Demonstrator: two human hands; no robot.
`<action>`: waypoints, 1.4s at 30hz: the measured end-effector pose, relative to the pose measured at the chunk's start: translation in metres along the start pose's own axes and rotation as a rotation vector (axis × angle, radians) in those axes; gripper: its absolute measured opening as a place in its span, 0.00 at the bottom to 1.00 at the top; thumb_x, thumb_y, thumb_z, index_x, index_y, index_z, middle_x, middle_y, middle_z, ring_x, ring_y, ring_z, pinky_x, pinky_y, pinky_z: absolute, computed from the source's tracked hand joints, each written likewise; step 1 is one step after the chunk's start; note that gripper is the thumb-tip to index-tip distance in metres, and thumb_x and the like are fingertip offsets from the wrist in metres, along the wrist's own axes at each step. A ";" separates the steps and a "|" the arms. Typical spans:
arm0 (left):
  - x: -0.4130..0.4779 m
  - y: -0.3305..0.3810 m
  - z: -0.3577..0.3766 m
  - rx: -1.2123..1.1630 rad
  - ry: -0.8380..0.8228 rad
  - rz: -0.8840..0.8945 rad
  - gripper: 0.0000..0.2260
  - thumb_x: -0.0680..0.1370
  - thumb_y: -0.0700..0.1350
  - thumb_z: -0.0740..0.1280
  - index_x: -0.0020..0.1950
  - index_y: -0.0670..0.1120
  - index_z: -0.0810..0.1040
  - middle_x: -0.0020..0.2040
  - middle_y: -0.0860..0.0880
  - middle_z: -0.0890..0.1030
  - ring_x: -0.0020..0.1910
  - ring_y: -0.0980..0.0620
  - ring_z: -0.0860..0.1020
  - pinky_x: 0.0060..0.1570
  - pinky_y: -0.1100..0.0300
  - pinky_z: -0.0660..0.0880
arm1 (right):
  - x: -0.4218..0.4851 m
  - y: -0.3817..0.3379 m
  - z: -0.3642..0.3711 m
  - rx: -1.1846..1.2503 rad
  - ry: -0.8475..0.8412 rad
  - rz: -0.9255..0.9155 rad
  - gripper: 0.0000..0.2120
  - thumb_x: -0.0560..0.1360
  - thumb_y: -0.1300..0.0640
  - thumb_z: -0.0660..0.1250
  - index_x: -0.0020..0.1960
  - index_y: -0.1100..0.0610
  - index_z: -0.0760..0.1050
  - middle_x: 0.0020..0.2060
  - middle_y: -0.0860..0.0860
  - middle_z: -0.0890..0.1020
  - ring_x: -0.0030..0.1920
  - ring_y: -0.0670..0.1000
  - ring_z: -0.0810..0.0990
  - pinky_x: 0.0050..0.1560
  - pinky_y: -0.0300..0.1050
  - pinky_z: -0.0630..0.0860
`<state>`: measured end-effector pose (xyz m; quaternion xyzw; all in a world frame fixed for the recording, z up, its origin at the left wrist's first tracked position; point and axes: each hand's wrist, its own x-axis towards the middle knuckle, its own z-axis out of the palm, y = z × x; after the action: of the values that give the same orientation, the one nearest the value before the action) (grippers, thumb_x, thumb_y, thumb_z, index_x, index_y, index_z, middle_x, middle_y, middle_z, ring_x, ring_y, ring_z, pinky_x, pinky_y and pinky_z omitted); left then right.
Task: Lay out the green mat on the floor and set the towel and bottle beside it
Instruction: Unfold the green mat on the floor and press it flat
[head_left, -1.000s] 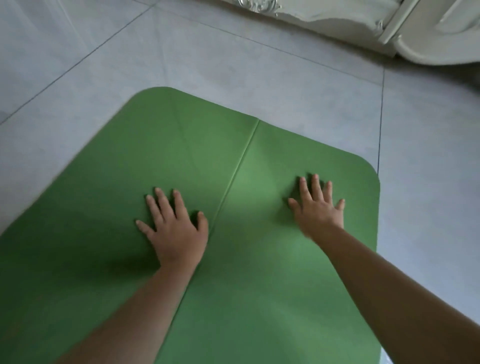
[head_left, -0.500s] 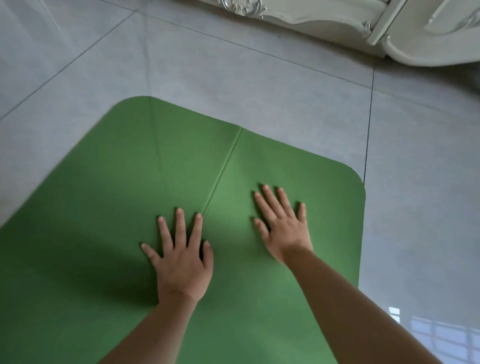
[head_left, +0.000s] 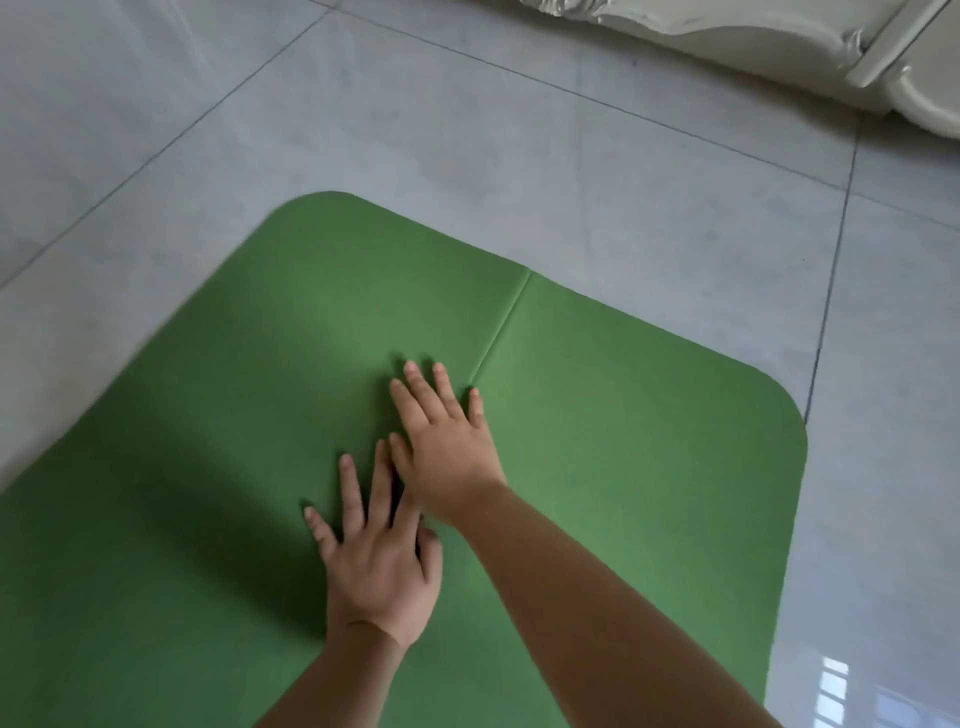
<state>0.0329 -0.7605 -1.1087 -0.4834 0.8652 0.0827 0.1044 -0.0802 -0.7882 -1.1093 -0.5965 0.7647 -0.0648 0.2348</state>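
The green mat (head_left: 623, 441) lies unrolled on the grey tiled floor, with rounded far corners and a raised crease running lengthwise down its middle. My left hand (head_left: 376, 566) rests flat on the mat, palm down, fingers spread. My right hand (head_left: 447, 436) lies flat just beyond it, over the crease, and its heel overlaps my left hand's fingertips. Neither hand holds anything. No towel or bottle is in view.
Pale grey floor tiles (head_left: 467, 145) surround the mat on the left, far and right sides. A cream carved piece of furniture (head_left: 779, 36) stands at the top right. Window light reflects off the floor at the lower right (head_left: 852, 696).
My right hand has slid left across the mat to the crease and now overlaps my left hand. My left hand stayed flat near the middle. The view shifted slightly.
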 end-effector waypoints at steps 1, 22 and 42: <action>-0.001 0.001 -0.001 -0.004 -0.006 -0.010 0.24 0.69 0.49 0.53 0.57 0.46 0.81 0.65 0.43 0.76 0.66 0.35 0.70 0.52 0.25 0.66 | 0.011 -0.007 0.002 -0.018 -0.030 -0.036 0.26 0.81 0.48 0.46 0.77 0.50 0.45 0.76 0.45 0.41 0.75 0.52 0.34 0.71 0.63 0.35; -0.016 -0.011 0.008 -0.388 0.146 0.002 0.21 0.77 0.45 0.59 0.70 0.44 0.69 0.76 0.47 0.59 0.77 0.47 0.52 0.71 0.39 0.44 | -0.135 0.021 0.014 -0.080 0.012 0.344 0.29 0.75 0.40 0.35 0.70 0.47 0.26 0.68 0.45 0.24 0.69 0.53 0.24 0.68 0.57 0.32; -0.070 -0.058 0.025 0.039 0.009 0.269 0.32 0.73 0.60 0.46 0.76 0.52 0.56 0.78 0.50 0.50 0.77 0.46 0.49 0.69 0.35 0.48 | -0.262 0.041 0.068 -0.145 0.085 0.541 0.25 0.78 0.44 0.34 0.74 0.44 0.34 0.70 0.42 0.29 0.71 0.48 0.28 0.73 0.53 0.38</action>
<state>0.1205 -0.7267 -1.1169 -0.3615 0.9240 0.0770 0.0978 -0.0399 -0.5172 -1.1106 -0.3830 0.9079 0.0303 0.1680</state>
